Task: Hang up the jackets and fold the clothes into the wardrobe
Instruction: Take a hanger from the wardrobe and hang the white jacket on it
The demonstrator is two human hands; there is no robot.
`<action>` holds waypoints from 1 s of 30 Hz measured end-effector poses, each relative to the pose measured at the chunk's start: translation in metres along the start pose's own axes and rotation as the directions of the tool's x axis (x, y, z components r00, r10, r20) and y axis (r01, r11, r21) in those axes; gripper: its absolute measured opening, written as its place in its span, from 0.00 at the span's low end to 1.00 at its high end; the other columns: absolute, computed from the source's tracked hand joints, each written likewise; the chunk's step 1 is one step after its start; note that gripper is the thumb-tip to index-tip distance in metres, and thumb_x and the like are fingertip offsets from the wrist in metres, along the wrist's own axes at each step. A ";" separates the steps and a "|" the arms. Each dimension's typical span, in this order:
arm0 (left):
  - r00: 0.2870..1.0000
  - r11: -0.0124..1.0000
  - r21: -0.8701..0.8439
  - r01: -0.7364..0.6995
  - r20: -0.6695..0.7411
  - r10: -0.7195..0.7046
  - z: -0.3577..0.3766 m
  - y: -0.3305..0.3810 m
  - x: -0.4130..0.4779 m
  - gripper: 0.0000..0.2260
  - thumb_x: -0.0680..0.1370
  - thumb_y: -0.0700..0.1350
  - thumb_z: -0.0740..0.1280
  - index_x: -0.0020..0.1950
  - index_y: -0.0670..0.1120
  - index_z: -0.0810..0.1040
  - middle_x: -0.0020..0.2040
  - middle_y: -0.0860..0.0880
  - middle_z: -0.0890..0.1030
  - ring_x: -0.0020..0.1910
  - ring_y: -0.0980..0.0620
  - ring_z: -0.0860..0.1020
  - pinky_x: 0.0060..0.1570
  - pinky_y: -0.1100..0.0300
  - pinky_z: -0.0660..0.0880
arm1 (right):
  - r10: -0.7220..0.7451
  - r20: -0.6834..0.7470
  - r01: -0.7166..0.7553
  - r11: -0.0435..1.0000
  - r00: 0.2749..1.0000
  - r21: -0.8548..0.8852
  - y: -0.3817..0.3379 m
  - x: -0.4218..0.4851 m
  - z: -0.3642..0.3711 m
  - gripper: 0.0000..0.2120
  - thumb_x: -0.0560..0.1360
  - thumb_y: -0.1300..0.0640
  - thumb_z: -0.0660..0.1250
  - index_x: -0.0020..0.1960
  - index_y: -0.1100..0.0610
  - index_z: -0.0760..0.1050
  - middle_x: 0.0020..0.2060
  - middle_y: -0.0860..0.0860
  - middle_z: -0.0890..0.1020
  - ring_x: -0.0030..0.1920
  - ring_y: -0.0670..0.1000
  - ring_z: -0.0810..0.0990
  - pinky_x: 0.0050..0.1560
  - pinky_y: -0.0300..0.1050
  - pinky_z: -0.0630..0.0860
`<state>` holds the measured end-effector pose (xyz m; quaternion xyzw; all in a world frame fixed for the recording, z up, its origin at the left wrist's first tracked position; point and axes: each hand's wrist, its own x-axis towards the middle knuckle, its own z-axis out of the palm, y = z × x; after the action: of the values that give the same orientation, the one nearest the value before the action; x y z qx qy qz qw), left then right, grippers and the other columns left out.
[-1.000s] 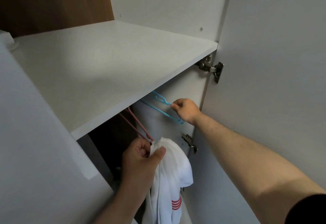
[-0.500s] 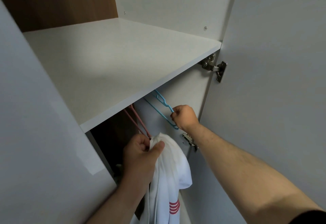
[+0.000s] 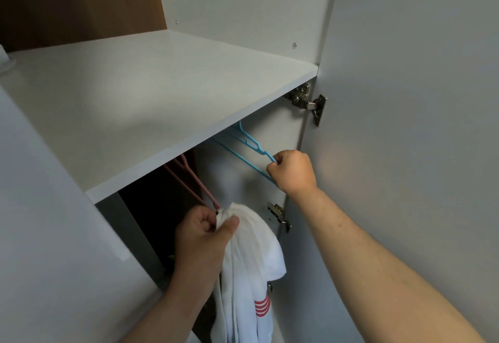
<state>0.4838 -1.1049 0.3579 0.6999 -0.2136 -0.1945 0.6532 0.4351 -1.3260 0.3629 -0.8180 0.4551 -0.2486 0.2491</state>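
Both hands are gripping below the shelf [image 3: 162,100]: left hand [image 3: 205,234] pinching the limp, likely light white garment's [image 3: 251,261] bunched top at the pink hanger [image 3: 189,178], right hand [image 3: 293,172] holding the stiff blue hanger [image 3: 248,143].

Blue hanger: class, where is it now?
Head view, right of centre: the blue hanger slants from under the white shelf, its near end gripped by the right hand.

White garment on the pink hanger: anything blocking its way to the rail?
Nothing visible. Right hand holds the blue hanger clear to the right; left hand grips the pink hanger and white garment. The shelf hides the rail.
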 end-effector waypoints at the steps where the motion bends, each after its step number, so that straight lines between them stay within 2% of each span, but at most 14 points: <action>1: 1.000 1.000 -0.001 0.000 -0.002 0.000 0.000 0.000 -0.002 0.14 0.72 0.39 0.76 0.36 0.46 0.71 0.24 0.56 0.72 0.27 0.58 0.70 0.29 0.64 0.67 | 0.002 -0.017 -0.002 1.000 1.000 0.004 0.003 -0.006 -0.002 0.09 0.70 0.59 0.63 0.37 0.61 0.80 0.30 0.57 0.81 0.34 0.58 0.79 0.35 0.51 0.80; 4: 1.000 1.000 0.013 0.000 -0.004 0.000 0.001 -0.001 -0.005 0.13 0.72 0.39 0.75 0.36 0.46 0.71 0.24 0.56 0.73 0.27 0.58 0.71 0.30 0.63 0.67 | 0.048 -0.056 -0.045 0.998 0.997 0.049 0.016 -0.031 -0.007 0.08 0.71 0.60 0.64 0.38 0.62 0.79 0.32 0.56 0.81 0.35 0.58 0.78 0.35 0.49 0.78; 6: 1.000 1.000 0.020 -0.010 0.000 0.010 0.002 -0.001 -0.008 0.14 0.72 0.38 0.76 0.36 0.45 0.70 0.23 0.56 0.73 0.24 0.61 0.70 0.30 0.63 0.66 | 0.117 -0.115 -0.099 0.984 0.986 0.150 0.026 -0.057 -0.008 0.06 0.72 0.61 0.64 0.37 0.61 0.76 0.31 0.53 0.79 0.34 0.56 0.75 0.34 0.46 0.72; 8: 1.000 1.000 0.003 -0.018 0.008 0.018 0.001 -0.002 -0.010 0.15 0.72 0.37 0.75 0.35 0.45 0.70 0.23 0.56 0.71 0.23 0.61 0.67 0.29 0.63 0.66 | 0.192 -0.177 -0.142 0.955 0.965 0.261 0.035 -0.087 -0.006 0.07 0.72 0.64 0.64 0.36 0.59 0.72 0.29 0.51 0.76 0.32 0.54 0.73 0.36 0.49 0.70; 13: 0.998 1.000 0.015 -0.022 0.064 0.021 -0.004 -0.005 -0.022 0.15 0.73 0.38 0.75 0.35 0.46 0.69 0.22 0.57 0.71 0.23 0.61 0.68 0.30 0.61 0.66 | 0.379 -0.107 -0.283 0.824 0.919 0.491 0.040 -0.169 0.002 0.12 0.73 0.67 0.63 0.35 0.55 0.68 0.24 0.44 0.71 0.27 0.45 0.65 0.33 0.47 0.66; 16: 0.994 0.998 0.048 -0.036 0.106 0.031 -0.012 -0.007 -0.032 0.14 0.72 0.39 0.75 0.36 0.46 0.71 0.23 0.58 0.73 0.23 0.61 0.70 0.26 0.69 0.66 | 0.368 -0.006 -0.293 0.750 0.930 0.593 0.027 -0.203 0.002 0.11 0.76 0.65 0.65 0.35 0.61 0.72 0.25 0.43 0.69 0.27 0.42 0.64 0.31 0.39 0.64; 19: 0.988 0.998 0.059 -0.017 0.154 0.007 -0.024 -0.008 -0.044 0.11 0.72 0.40 0.76 0.38 0.44 0.74 0.25 0.55 0.74 0.26 0.58 0.70 0.29 0.64 0.67 | 0.324 0.182 -0.349 0.590 0.928 0.729 0.005 -0.229 -0.006 0.13 0.77 0.64 0.67 0.34 0.58 0.73 0.25 0.45 0.69 0.26 0.43 0.64 0.27 0.34 0.63; 21: 0.984 0.999 0.046 -0.023 0.176 0.014 -0.033 -0.011 -0.053 0.12 0.71 0.39 0.77 0.37 0.42 0.74 0.25 0.53 0.73 0.27 0.57 0.69 0.30 0.61 0.68 | 0.295 0.269 -0.389 0.506 0.917 0.770 -0.012 -0.246 -0.013 0.08 0.72 0.58 0.70 0.35 0.54 0.74 0.24 0.45 0.70 0.24 0.43 0.62 0.25 0.35 0.60; 24: 0.972 0.999 -0.001 -0.040 0.233 0.039 -0.049 -0.010 -0.075 0.14 0.69 0.37 0.78 0.35 0.41 0.72 0.26 0.52 0.72 0.27 0.56 0.68 0.27 0.64 0.66 | 0.286 0.255 -0.363 0.436 0.924 0.824 -0.040 -0.273 -0.020 0.05 0.68 0.57 0.67 0.37 0.58 0.73 0.22 0.46 0.70 0.22 0.44 0.59 0.23 0.36 0.56; 26: 0.950 0.994 -0.104 0.044 0.312 -0.009 -0.062 -0.010 -0.090 0.17 0.66 0.38 0.80 0.36 0.41 0.71 0.28 0.46 0.75 0.30 0.52 0.69 0.29 0.61 0.66 | 0.321 0.219 -0.343 0.407 0.921 0.847 -0.058 -0.292 -0.023 0.07 0.69 0.60 0.69 0.39 0.61 0.72 0.22 0.47 0.67 0.21 0.44 0.58 0.22 0.36 0.55; 28: 0.920 0.978 -0.176 0.110 0.390 -0.034 -0.076 -0.009 -0.103 0.16 0.61 0.43 0.79 0.36 0.43 0.71 0.30 0.43 0.76 0.31 0.51 0.70 0.31 0.60 0.67 | 0.332 0.189 -0.321 0.409 0.924 0.854 -0.074 -0.310 -0.027 0.07 0.67 0.59 0.69 0.39 0.60 0.72 0.23 0.48 0.65 0.22 0.45 0.58 0.22 0.36 0.56; 30: 0.881 0.957 -0.250 0.147 0.473 -0.012 -0.090 -0.004 -0.117 0.15 0.60 0.41 0.77 0.37 0.42 0.72 0.30 0.44 0.78 0.30 0.52 0.72 0.30 0.63 0.69 | 0.322 0.159 -0.302 0.461 0.933 0.835 -0.089 -0.330 -0.032 0.07 0.65 0.57 0.69 0.39 0.59 0.74 0.24 0.49 0.66 0.23 0.45 0.59 0.22 0.36 0.56</action>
<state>0.4357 -0.9650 0.3595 0.5420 -0.3053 -0.4120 0.6658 0.3174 -1.0046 0.3838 -0.4922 0.4198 -0.3969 0.6511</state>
